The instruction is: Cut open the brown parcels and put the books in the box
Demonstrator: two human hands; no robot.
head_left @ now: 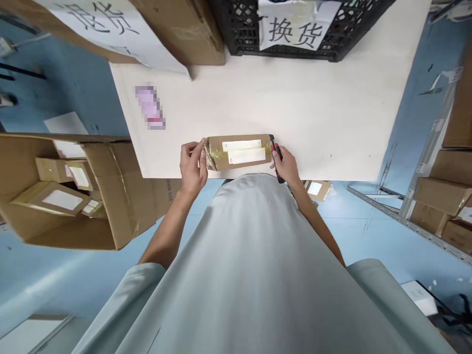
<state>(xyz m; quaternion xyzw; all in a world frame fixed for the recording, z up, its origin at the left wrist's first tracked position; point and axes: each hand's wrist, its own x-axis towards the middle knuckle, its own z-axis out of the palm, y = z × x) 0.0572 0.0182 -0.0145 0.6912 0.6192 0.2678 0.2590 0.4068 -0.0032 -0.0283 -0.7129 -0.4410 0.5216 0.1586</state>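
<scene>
Cardboard parcel (236,140), long and narrow, sits at the near edge of the white table (332,113), around the middle of its length; whether flat on the surface or slightly raised, cannot tell. Two white labels (246,156) on its upper face, one overlapping the other; shiny yellowish tape at both ends, crumpled on the left.

Left hand (193,167): thumb and fingers pinch the parcel's left end. Right hand (285,166): closed around a slim black hand tool (280,175) at the parcel's right end; exact kind of tool hard to make out.

Farther left on the table, a pixelated purple item (149,105), details unreadable. Far left, a large cardboard box (199,37) with a handwritten paper sign (155,46); to its right, a black plastic crate (236,29) bearing another handwritten sheet (298,27).

Left of the table, an open carton (118,191) holds several smaller taped parcels (61,197). Right side: brown cartons (440,194) stacked by a metal rack. Blue floor (354,236) beneath.
</scene>
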